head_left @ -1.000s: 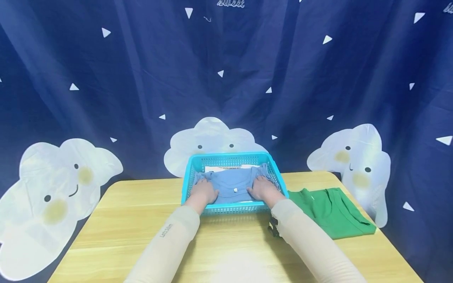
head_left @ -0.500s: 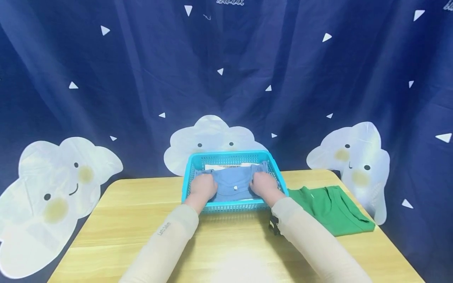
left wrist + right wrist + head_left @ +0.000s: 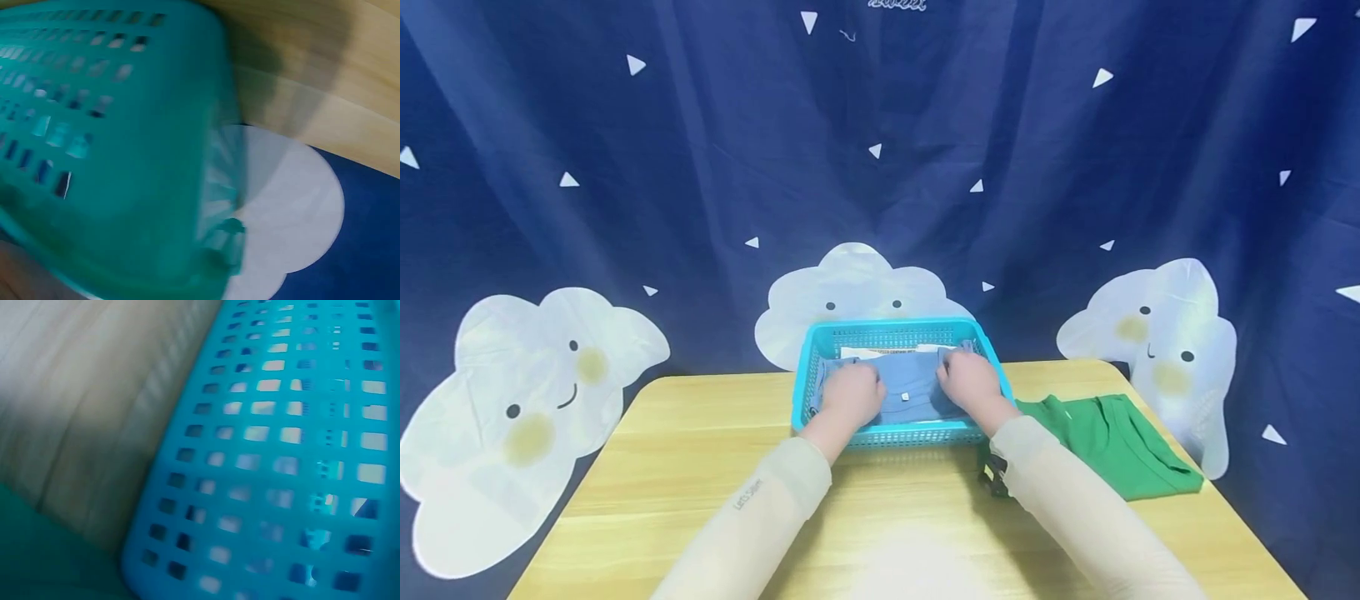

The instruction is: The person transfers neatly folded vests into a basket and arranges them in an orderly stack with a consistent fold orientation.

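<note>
A folded blue shirt (image 3: 910, 379) with a small white tag lies in a turquoise plastic basket (image 3: 917, 436). My left hand (image 3: 853, 392) grips the shirt near its left side, fingers curled and fingertips hidden from view. On the opposite side, my right hand (image 3: 970, 382) holds the shirt with curled fingers, its tips partly hidden too. In the left wrist view, the perforated basket wall (image 3: 144, 156) fills much of the frame, with a bit of hand at the lower left corner. The right wrist view shows the basket's holed side (image 3: 250, 462) and no hand.
White printed cloth (image 3: 861, 353) shows behind the blue shirt inside the basket. A folded green shirt (image 3: 1120, 450) lies on the wooden table (image 3: 700, 467) to the right, partly behind the right sleeve. A dark blue curtain (image 3: 715, 167) with clouds hangs behind.
My hands went from lying spread on the blue shirt to gripping it with curled fingers. The left hand has since shifted a little rightward. The head view has shifted slightly.
</note>
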Demonstrator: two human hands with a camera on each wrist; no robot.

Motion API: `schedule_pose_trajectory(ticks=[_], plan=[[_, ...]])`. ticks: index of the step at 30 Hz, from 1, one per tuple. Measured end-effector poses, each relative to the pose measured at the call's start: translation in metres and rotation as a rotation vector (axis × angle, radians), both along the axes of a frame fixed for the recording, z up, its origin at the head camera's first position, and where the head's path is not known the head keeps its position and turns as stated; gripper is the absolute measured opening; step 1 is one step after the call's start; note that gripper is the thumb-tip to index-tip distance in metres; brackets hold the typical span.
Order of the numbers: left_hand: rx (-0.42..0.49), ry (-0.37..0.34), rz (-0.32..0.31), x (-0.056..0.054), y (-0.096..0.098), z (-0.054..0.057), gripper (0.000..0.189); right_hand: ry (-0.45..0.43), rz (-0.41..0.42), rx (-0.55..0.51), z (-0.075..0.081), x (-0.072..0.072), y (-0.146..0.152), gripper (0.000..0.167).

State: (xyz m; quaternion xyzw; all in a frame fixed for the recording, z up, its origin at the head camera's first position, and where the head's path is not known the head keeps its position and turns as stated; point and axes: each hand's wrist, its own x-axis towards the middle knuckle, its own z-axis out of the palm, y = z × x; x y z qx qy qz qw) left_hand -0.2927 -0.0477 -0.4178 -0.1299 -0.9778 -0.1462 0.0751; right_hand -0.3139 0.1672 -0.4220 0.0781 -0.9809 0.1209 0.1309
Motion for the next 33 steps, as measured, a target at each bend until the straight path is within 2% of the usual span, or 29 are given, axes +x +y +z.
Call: schedule_pose_trajectory(ticks=[6,11,17,23,30,33], plan=[[0.001,0.017,-0.066,0.012,0.015,0.004,0.023,0.019,0.008,-0.008,0.015,0.007,0.006,0.033],[0.016,0.049,-0.122,0.025,0.025,0.008,0.023,0.014,0.017,-0.029,0.019,0.016,0.015,0.023],[0.019,0.076,-0.182,0.038,0.036,0.007,0.023,0.018,0.02,-0.054,0.021,0.031,0.026,0.025],[0.009,0.082,-0.209,0.048,0.048,0.003,0.024,0.01,0.042,-0.043,0.019,0.043,0.037,0.024],[-0.009,0.093,-0.24,0.059,0.066,0.0,0.023,0.076,0.05,-0.034,0.016,0.059,0.049,0.02],[-0.005,0.107,-0.247,0.062,0.072,-0.001,0.023,0.069,0.045,-0.047,0.016,0.066,0.055,0.022]])
